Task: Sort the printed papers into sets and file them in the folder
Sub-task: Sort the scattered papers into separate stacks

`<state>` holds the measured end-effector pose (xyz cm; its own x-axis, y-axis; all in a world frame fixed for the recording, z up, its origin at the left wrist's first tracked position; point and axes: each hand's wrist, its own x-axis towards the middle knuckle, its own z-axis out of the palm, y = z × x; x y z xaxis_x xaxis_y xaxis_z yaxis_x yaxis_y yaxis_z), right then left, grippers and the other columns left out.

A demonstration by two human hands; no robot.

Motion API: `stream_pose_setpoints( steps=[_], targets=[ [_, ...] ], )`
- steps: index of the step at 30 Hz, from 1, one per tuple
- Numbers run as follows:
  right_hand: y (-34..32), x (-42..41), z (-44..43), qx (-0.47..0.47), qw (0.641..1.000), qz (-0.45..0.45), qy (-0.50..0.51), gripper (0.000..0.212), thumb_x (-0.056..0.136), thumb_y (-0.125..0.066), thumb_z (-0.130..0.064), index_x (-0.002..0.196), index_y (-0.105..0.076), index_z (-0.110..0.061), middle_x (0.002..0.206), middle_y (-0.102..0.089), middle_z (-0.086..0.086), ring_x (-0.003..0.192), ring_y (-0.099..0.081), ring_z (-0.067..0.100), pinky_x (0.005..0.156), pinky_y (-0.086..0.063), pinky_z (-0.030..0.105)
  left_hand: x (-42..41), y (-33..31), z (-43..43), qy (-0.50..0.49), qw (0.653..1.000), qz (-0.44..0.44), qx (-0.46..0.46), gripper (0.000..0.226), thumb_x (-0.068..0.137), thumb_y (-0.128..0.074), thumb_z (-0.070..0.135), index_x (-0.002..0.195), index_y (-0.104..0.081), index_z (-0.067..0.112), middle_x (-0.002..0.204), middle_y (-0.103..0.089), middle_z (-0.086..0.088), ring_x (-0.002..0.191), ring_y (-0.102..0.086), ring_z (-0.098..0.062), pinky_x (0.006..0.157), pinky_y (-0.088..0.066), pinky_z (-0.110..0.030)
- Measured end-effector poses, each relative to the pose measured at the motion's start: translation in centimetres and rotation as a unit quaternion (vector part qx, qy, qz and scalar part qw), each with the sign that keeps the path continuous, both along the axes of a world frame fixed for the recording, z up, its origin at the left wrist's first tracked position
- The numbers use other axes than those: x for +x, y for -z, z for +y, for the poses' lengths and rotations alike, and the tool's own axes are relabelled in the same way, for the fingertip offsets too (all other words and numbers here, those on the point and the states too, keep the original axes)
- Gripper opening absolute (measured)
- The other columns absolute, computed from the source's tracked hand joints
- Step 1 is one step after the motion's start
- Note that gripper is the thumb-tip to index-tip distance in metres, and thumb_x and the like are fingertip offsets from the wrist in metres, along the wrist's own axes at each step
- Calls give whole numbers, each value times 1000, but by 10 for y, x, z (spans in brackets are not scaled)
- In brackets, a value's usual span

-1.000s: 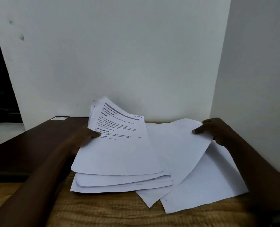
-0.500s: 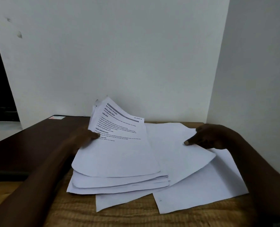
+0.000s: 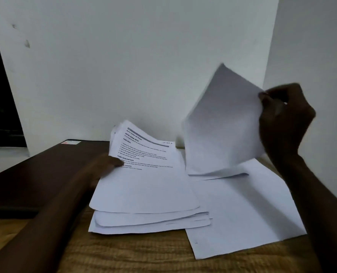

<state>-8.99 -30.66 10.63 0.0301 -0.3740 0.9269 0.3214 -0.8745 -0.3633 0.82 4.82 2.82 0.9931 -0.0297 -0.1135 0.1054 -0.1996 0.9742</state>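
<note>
A stack of printed papers [image 3: 147,196] lies in the middle of the wooden table, its far end lifted. My left hand [image 3: 102,166] grips that stack at its left edge, thumb on the top printed page. My right hand [image 3: 284,119] pinches a single white sheet [image 3: 222,123] by its right edge and holds it raised and tilted above the table. Below it another blank-side sheet [image 3: 242,213] lies flat to the right of the stack. A dark brown folder [image 3: 35,174] lies at the left, partly under my left forearm.
White walls stand close behind and at the right, forming a corner. The wooden table [image 3: 144,257] shows bare at the front. A small red-and-white label [image 3: 71,142] sits on the folder's far corner. A dark opening is at the far left.
My right hand has lifted the single sheet off the table, up and to the right. My left hand and the stack have stayed in place.
</note>
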Motion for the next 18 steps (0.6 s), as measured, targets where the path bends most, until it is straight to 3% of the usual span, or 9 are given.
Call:
stream_pose_setpoints(
  steps=[1, 3, 5, 8, 10, 11, 15, 18],
  targets=[
    [3, 3, 15, -41, 998, -34, -14, 8, 88, -59, -12, 90, -63, -5, 88, -67, 9, 83, -60, 28, 74, -45, 33, 3, 1, 0, -6, 1000, 2, 9, 33, 90, -52, -5, 123, -57, -12, 126, -60, -26, 113, -57, -43, 101, -45, -48],
    [18, 10, 55, -121, 988, -8, -92, 8, 90, -55, -8, 92, -62, -8, 93, -69, 5, 86, -60, 24, 76, -48, 35, 6, 2, -1, -5, 1000, -11, 14, 24, 92, -54, -1, 114, -61, -7, 125, -60, -23, 113, -58, -41, 103, -44, -46],
    [45, 19, 87, -240, 955, 87, -153, 18, 87, -53, 0, 98, -64, -9, 93, -71, 4, 84, -58, 20, 76, -43, 30, 8, 3, -3, -21, 999, -36, 32, 12, 95, -54, 2, 106, -59, 3, 119, -60, -15, 95, -60, -32, 85, -47, -35],
    [83, 29, 108, -377, 876, 218, -208, 48, 68, -49, 15, 104, -66, -12, 102, -71, 2, 89, -63, 23, 82, -43, 30, 13, 7, -3, -22, 999, -43, 11, 13, 96, -51, 0, 90, -62, 0, 101, -71, -17, 67, -64, -20, 59, -50, -27],
    [95, 30, 110, -414, 837, 263, -244, 54, 65, -48, 14, 107, -67, -13, 106, -71, 1, 97, -65, 23, 86, -43, 29, 10, 8, -3, -15, 999, -34, 7, 22, 96, -48, -1, 80, -61, 5, 73, -71, -9, 52, -67, -10, 46, -49, -17],
    [99, 30, 111, -427, 821, 282, -253, 54, 66, -50, 14, 109, -66, -14, 106, -71, 1, 98, -65, 23, 87, -44, 29, 10, 8, -4, -15, 999, -35, 6, 23, 96, -47, -2, 78, -60, 7, 72, -67, -8, 51, -65, -9, 44, -48, -17],
    [109, 27, 121, -448, 784, 322, -285, 48, 74, -52, 12, 111, -65, -16, 107, -70, 1, 97, -64, 25, 87, -48, 35, 13, 6, -1, -36, 999, -38, 7, 24, 97, -48, 2, 76, -60, 7, 85, -64, -10, 66, -59, -15, 56, -43, -24],
    [105, 24, 120, -417, 775, 341, -330, 51, 75, -47, 12, 111, -66, -19, 114, -69, -2, 106, -63, 21, 88, -51, 37, 12, 6, -6, -17, 996, -30, -76, 28, 103, -41, 15, 84, -59, 6, 100, -65, -8, 61, -64, -11, 55, -49, -20]
  ],
)
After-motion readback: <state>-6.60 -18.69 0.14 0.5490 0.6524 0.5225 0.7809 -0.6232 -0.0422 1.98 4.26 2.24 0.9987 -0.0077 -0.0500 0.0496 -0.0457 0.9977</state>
